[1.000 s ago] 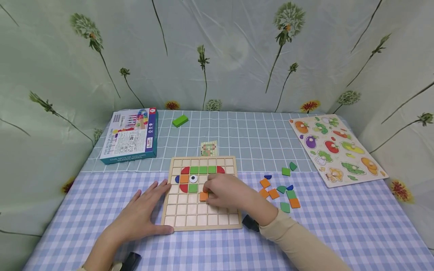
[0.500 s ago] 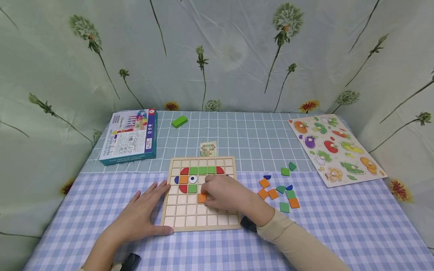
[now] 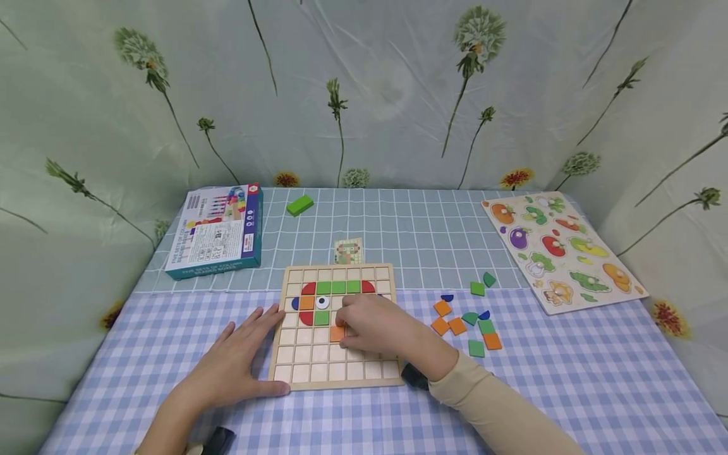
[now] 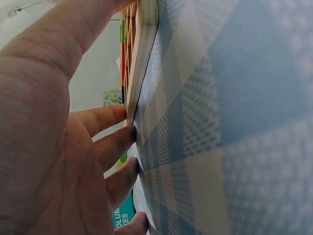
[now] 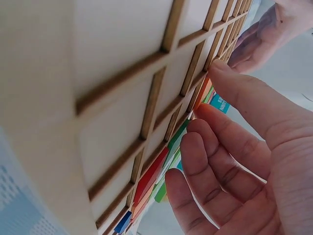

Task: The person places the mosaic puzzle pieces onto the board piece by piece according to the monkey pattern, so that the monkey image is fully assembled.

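Note:
A wooden grid board lies on the checked cloth. My left hand spreads along its left side, fingertips at the side rim and thumb by the near left corner. My right hand is over the middle of the board, thumb and index finger pinching an orange square tile. That tile sits just below a green tile. In the right wrist view the same orange tile shows between thumb and index finger. Red, green, orange and blue pieces and a round eye piece fill upper cells; the hand hides part of them.
Right of the board lie several loose orange tiles, green pieces and blue half-rounds. A pattern card touches the board's far side. Farther back are a boxed toy, a green block and a vegetable puzzle.
My right hand has shifted slightly left and nearer with the orange tile, which now lies squarer in its cell. The left hand has stayed in place.

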